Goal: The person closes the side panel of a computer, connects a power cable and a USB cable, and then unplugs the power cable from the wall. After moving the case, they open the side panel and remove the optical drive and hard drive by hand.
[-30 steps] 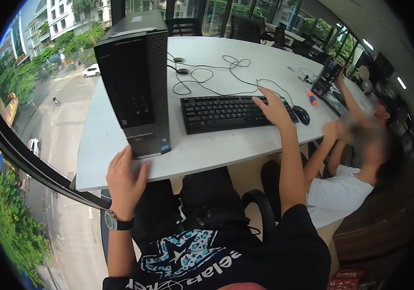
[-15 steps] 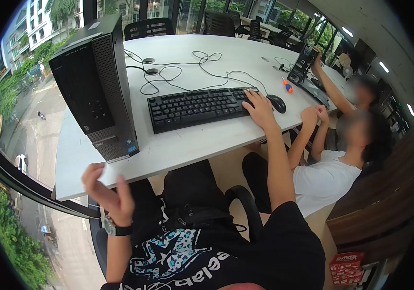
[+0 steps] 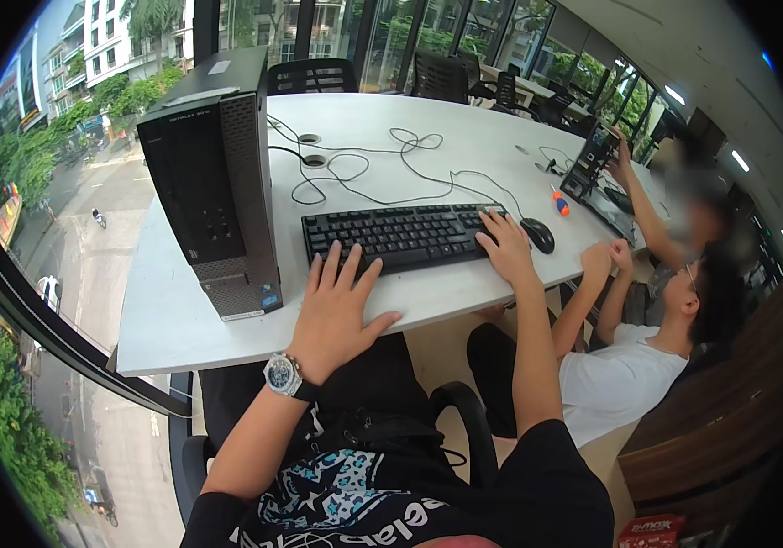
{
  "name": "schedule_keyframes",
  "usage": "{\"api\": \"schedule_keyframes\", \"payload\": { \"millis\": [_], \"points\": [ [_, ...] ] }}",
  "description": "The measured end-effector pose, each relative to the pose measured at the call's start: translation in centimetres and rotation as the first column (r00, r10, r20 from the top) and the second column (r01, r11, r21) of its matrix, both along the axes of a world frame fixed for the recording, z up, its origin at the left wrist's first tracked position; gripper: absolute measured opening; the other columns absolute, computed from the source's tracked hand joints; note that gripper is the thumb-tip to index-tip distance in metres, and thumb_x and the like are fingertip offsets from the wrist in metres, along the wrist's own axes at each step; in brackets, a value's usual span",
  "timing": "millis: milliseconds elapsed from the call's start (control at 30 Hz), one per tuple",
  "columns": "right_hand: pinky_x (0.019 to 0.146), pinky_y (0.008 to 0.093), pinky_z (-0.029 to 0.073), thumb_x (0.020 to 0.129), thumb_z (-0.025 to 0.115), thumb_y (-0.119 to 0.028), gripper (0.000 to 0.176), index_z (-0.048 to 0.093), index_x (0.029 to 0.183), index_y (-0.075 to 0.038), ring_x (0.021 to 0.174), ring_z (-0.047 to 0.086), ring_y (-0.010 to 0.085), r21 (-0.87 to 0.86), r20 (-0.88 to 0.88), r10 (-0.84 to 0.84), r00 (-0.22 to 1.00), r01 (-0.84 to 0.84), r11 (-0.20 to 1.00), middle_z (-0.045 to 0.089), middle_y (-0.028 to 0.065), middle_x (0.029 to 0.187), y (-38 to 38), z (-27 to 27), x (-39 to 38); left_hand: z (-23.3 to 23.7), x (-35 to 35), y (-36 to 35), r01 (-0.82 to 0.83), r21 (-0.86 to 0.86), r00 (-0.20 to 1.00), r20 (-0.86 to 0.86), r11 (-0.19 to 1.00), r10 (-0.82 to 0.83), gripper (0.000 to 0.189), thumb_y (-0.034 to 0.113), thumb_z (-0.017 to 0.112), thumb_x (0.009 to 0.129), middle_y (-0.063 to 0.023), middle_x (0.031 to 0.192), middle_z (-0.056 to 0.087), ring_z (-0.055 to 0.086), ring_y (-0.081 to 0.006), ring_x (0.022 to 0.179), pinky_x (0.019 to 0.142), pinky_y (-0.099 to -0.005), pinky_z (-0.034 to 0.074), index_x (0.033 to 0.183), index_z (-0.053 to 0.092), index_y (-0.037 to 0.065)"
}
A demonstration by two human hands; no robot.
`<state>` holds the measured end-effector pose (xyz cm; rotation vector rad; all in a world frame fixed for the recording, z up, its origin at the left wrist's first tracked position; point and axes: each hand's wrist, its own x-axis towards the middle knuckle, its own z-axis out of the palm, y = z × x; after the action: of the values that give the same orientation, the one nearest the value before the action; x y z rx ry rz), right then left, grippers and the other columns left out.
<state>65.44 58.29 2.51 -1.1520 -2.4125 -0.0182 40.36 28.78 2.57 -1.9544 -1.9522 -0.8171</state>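
A black keyboard (image 3: 400,235) lies near the front edge of the white table (image 3: 218,352). My left hand (image 3: 336,310), with a watch (image 3: 282,373) at its wrist, reaches over the table edge, fingers spread and fingertips at the keyboard's front left corner. At the keyboard's right end, my right hand (image 3: 508,252) rests with fingers stretched over the number keys. Neither hand grips anything. Just right of it sits a black mouse (image 3: 537,236). A black computer tower (image 3: 211,187) stands upright to the left of the keyboard.
Thin cables (image 3: 391,187) loop behind the keyboard, near two table holes. An orange and blue screwdriver (image 3: 561,204) lies farther right. Beyond it, a person's hand (image 3: 621,160) touches an opened computer case (image 3: 589,163). Another person in a white shirt (image 3: 624,374) sits beside me.
My left hand has moved up and right from below the tower to the keyboard's left front, its fingers now spread. The right hand stays on the keyboard. The whole view has shifted slightly.
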Motion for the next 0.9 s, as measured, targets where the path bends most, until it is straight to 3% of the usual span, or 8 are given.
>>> {"api": "schedule_keyframes", "payload": {
  "millis": [300,400,467,533,600,667,733,900],
  "points": [
    [0.123,0.0539,0.020,0.100,0.056,-0.044,0.056,0.054,0.151,-0.021,0.150,0.035,0.0391,0.029,-0.078,0.022,0.997,-0.019,0.999,0.046,0.0126,0.160,-0.7,-0.3,0.0,0.8,0.6,-1.1,-0.004,0.021,1.000,0.008,1.000,0.004,0.081,0.065,0.067,0.088,-0.0227,0.155,0.046,0.031,-0.0449,0.150,0.124,-0.0606,0.018,0.143,0.058,0.006],
    [0.123,0.0545,0.020,0.101,0.056,-0.044,0.056,0.053,0.152,-0.021,0.149,0.035,0.0399,0.023,-0.016,0.021,1.000,-0.020,1.000,0.046,0.0145,0.159,-0.4,0.2,-0.3,2.4,0.4,-3.9,0.152,0.030,0.987,0.053,0.988,-0.154,0.071,0.052,0.076,0.087,-0.0209,0.155,0.046,0.032,-0.0440,0.150,0.123,-0.0605,0.022,0.140,0.060,0.007],
    [0.123,0.0553,0.019,0.102,0.055,-0.044,0.055,0.052,0.152,-0.021,0.150,0.033,0.0402,0.020,0.014,0.001,1.000,-0.001,1.000,0.044,0.0158,0.160,-0.4,-0.1,0.0,4.1,-0.7,-7.6,0.248,0.070,0.959,0.123,0.966,-0.255,0.057,0.032,0.082,0.083,-0.0180,0.147,0.055,0.043,-0.0411,0.143,0.119,-0.0562,0.033,0.132,0.065,0.008],
    [0.123,0.0576,0.019,0.103,0.054,-0.044,0.057,0.049,0.155,-0.019,0.151,0.032,0.0397,0.139,-0.018,0.013,1.000,-0.010,0.990,0.041,0.0166,0.161,-0.5,-0.5,0.0,4.7,-4.0,-11.2,0.173,0.137,0.969,0.154,0.975,-0.194,0.043,0.019,0.081,0.081,-0.0139,0.130,0.067,0.057,-0.0372,0.128,0.107,-0.0490,0.046,0.120,0.071,0.006],
    [0.124,0.0568,0.017,0.105,0.051,-0.043,0.056,0.047,0.156,-0.018,0.152,0.031,0.0379,0.112,0.108,-0.030,0.994,0.018,0.994,0.043,0.0176,0.160,0.1,-0.7,-0.1,4.9,-7.4,-14.7,-0.023,0.254,0.985,0.170,0.967,-0.021,0.020,0.007,0.075,0.083,-0.0103,0.098,0.075,0.069,-0.0311,0.094,0.085,-0.0405,0.053,0.102,0.076,0.001],
    [0.125,0.0546,0.016,0.107,0.048,-0.041,0.055,0.046,0.156,-0.017,0.153,0.030,0.0365,0.061,0.116,-0.022,0.993,0.015,0.998,0.043,0.0164,0.161,0.2,-0.5,-0.2,4.3,-9.9,-17.4,-0.304,0.240,0.867,0.472,0.922,0.163,0.011,0.007,0.073,0.088,-0.0099,0.091,0.073,0.067,-0.0263,0.088,0.081,-0.0392,0.053,0.098,0.075,0.002],
    [0.126,0.0526,0.013,0.108,0.047,-0.041,0.055,0.044,0.158,-0.017,0.154,0.028,0.0341,-0.001,0.109,-0.039,0.993,0.039,0.999,0.040,0.0144,0.163,-0.4,0.2,-0.4,3.5,-12.1,-17.9,-0.516,0.196,0.747,0.579,0.834,0.326,0.012,0.011,0.071,0.093,-0.0108,0.092,0.073,0.067,-0.0253,0.089,0.081,-0.0374,0.053,0.100,0.074,0.002],
    [0.128,0.0497,0.009,0.109,0.044,-0.042,0.057,0.042,0.159,-0.016,0.157,0.025,0.0304,-0.079,0.082,-0.074,0.994,0.080,0.994,0.035,0.0110,0.167,-1.0,0.6,-0.7,0.4,-12.8,-15.2,-0.706,0.228,0.707,0.171,0.671,0.686,0.019,0.024,0.071,0.091,-0.0072,0.104,0.074,0.065,-0.0284,0.109,0.092,-0.0419,0.049,0.100,0.075,0.008]
  ]
}}
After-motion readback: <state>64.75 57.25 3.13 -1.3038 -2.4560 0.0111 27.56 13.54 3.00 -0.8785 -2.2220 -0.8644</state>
